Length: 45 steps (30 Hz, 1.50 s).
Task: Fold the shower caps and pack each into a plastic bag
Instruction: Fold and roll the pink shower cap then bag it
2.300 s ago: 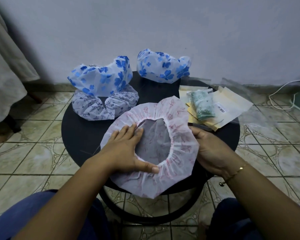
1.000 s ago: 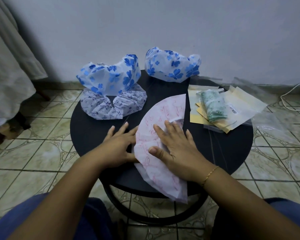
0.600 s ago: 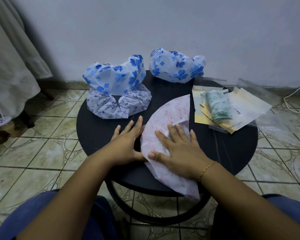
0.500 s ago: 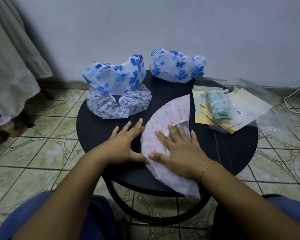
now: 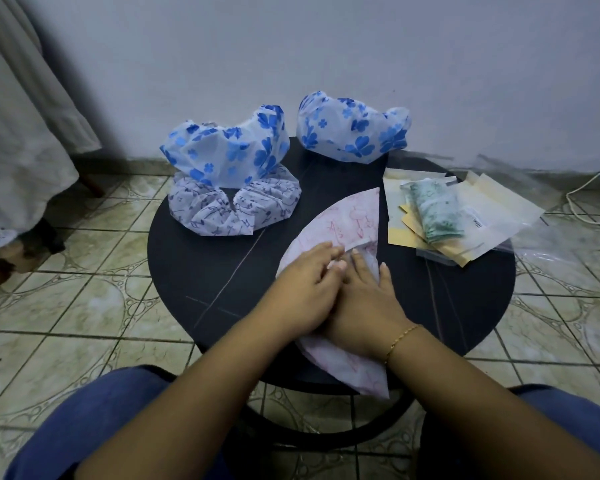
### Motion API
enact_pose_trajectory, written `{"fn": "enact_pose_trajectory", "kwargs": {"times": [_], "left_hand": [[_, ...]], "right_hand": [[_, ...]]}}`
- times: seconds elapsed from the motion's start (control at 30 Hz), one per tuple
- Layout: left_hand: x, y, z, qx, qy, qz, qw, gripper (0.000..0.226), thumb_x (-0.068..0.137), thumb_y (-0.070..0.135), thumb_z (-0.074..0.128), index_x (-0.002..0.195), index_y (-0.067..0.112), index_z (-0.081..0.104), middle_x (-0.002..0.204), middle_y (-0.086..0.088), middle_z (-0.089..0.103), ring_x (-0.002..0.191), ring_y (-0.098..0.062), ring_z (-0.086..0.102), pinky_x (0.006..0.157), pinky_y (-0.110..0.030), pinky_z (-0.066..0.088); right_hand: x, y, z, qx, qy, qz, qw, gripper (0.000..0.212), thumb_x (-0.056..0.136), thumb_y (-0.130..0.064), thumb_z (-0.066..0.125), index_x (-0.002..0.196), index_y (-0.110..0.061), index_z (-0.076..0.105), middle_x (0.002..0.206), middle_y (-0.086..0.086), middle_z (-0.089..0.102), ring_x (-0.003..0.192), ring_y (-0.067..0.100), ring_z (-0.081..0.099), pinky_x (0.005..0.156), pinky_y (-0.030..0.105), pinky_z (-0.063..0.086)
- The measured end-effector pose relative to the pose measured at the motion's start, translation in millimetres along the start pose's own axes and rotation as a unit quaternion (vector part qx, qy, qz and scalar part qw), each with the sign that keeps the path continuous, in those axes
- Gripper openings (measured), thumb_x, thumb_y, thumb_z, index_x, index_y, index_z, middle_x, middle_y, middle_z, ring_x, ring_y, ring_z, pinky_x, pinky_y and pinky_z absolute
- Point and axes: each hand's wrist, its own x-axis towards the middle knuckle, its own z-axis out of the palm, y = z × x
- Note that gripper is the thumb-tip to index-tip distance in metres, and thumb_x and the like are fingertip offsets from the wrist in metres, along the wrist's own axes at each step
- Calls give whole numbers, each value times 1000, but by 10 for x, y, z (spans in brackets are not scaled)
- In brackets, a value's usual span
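A pink-patterned shower cap (image 5: 347,220), folded into a half circle, lies on the round black table (image 5: 222,271). Its lower end hangs over the table's front edge. My right hand (image 5: 364,299) lies flat on the cap with straight fingers. My left hand (image 5: 305,285) rests on the cap too, partly over the right hand, fingers straight. A stack of clear plastic bags (image 5: 499,209) lies at the right of the table, with a packed green cap (image 5: 433,209) on top.
Two blue-flowered caps (image 5: 229,150) (image 5: 354,133) stand puffed up at the back, the left one on a grey-patterned cap (image 5: 232,209). Pale cloth (image 5: 21,133) hangs at the left. A white cable (image 5: 589,188) lies on the tiled floor at the right.
The cap was folded from an open ring into a half circle. My left hand has since slid right from the bare table onto the cap, over my right hand.
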Motion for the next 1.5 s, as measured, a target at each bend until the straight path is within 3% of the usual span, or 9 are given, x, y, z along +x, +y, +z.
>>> {"fn": "enact_pose_trajectory", "kwargs": {"times": [0.17,0.27,0.43,0.57,0.7,0.87,0.97,1.1,1.5], "left_hand": [[181,-19,27,-19,57,-85,995,36,97,22,41,129,13,54,134,-6,52,126,-17,45,106,-27,32],[278,-107,-65,12,30,-123,992,35,93,16,41,125,12,56,131,-7,51,122,-19,47,101,-24,34],[398,-239,-194,206,-96,-28,973,45,88,14,52,132,18,51,134,-3,50,124,-18,47,104,-32,37],[469,-219,-264,340,-123,42,931,45,90,20,51,132,34,49,137,11,48,132,-10,34,99,-32,26],[428,-227,-161,279,-106,28,954,40,89,16,49,125,32,56,134,8,52,128,-16,39,99,-33,29],[326,-277,-39,247,-16,6,969,37,92,18,41,123,30,55,136,11,45,129,-12,33,100,-34,24],[254,-335,15,270,-9,19,963,35,96,44,33,126,32,48,143,10,35,134,-10,24,103,-33,15],[231,-388,-6,279,-62,10,958,48,94,60,26,131,35,40,155,9,17,145,-12,1,113,-34,1],[145,-396,-101,256,-128,36,957,64,80,76,18,128,39,40,156,14,15,145,-6,-5,112,-29,0]], "right_hand": [[15,-96,18,127,39,24,991,78,91,-54,35,148,-26,-10,158,0,-7,144,21,-15,113,55,-9],[-47,-91,-93,283,77,42,955,60,97,-40,31,149,-27,6,157,-2,14,145,14,1,115,47,-8],[-242,-83,-239,278,63,15,958,60,95,-39,42,148,-29,14,149,0,34,139,17,24,113,36,17],[-378,-139,-265,401,41,-31,915,61,92,-31,53,145,-34,23,134,-11,46,129,10,40,106,25,30],[-319,12,-289,454,191,21,870,35,89,-17,57,121,-31,53,104,-16,54,86,-2,52,79,3,37],[-325,352,-420,446,372,70,811,33,83,-6,57,105,-30,51,106,-4,49,68,3,44,70,20,41],[-342,596,-496,494,287,105,814,35,84,-5,56,108,-29,50,105,-6,54,64,1,48,65,11,42],[-392,868,-496,459,65,57,884,48,82,3,57,106,-39,54,100,0,56,79,16,55,73,31,49],[-528,826,-495,396,-5,-50,917,27,79,-22,73,101,-27,58,69,-4,55,55,4,46,55,18,40]]}}
